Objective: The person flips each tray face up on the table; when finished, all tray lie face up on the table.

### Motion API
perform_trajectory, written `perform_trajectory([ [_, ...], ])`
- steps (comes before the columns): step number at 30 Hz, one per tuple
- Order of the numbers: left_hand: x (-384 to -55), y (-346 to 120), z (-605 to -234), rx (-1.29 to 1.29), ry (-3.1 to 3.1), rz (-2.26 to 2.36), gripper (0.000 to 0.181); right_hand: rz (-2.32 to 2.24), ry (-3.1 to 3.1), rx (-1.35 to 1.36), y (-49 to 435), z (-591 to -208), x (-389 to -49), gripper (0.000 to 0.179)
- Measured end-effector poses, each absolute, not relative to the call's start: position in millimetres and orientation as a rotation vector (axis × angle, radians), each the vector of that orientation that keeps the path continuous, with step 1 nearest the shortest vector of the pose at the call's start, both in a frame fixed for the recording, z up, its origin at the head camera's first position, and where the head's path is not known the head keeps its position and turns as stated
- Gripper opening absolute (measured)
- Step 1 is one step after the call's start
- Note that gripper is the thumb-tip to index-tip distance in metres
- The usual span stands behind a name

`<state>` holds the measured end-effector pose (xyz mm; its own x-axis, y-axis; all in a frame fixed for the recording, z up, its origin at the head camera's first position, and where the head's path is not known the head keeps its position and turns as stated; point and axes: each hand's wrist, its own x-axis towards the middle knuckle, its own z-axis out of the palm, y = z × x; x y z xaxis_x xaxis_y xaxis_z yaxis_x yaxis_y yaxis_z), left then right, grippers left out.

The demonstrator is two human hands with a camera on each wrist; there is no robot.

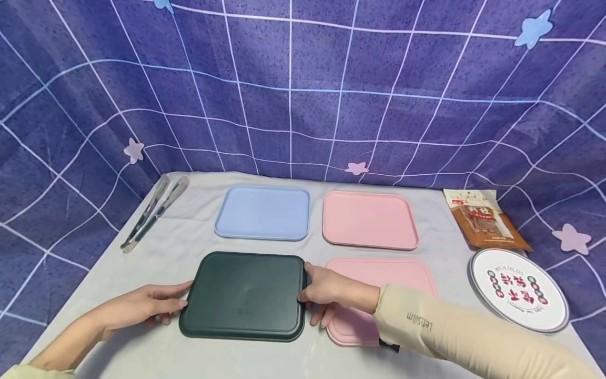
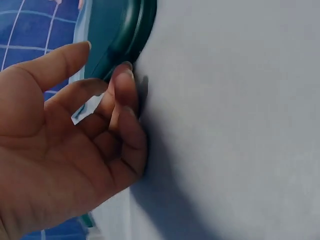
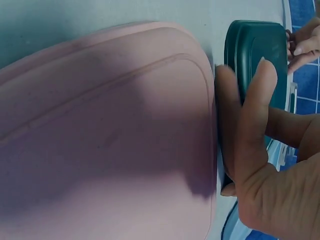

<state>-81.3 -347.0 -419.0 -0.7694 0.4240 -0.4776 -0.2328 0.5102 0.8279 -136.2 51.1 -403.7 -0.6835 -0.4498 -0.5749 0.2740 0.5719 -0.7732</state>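
A dark green rectangular tray [image 1: 243,297] lies flat at the front middle of the cloth-covered table. At its left edge is my left hand [image 1: 130,308], index finger and thumb tips right at the rim, the other fingers bent below; the left wrist view shows these fingers beside a rounded corner. My right hand [image 1: 326,287] touches the tray's right edge with thumb and index finger, its lower fingers pointing down beside it. Under my right forearm lies a pink tray [image 1: 350,329], partly hidden by the sleeve; it fills much of the right wrist view as a pink surface [image 3: 110,140].
Behind lie a light blue tray [image 1: 262,213] and another pink tray [image 1: 369,220]. Tongs [image 1: 153,216] rest at the back left. On the right are a brown food packet [image 1: 487,221] and a round white printed plate [image 1: 518,289]. A purple grid-patterned curtain [image 1: 312,116] surrounds the table.
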Motion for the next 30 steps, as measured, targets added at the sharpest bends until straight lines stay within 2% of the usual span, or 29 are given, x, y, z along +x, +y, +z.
perform_trajectory([
  [22,-82.5,-367.5,-427.0,0.102,1.775,1.506,0.063,-1.275,1.996,-0.105,54.6,-410.3,-133.6,0.086],
  [30,-82.6,-354.3,-405.5,0.162,1.967,1.387,0.078,-1.298,1.966,-0.097,53.3,-410.1,-131.7,0.090],
])
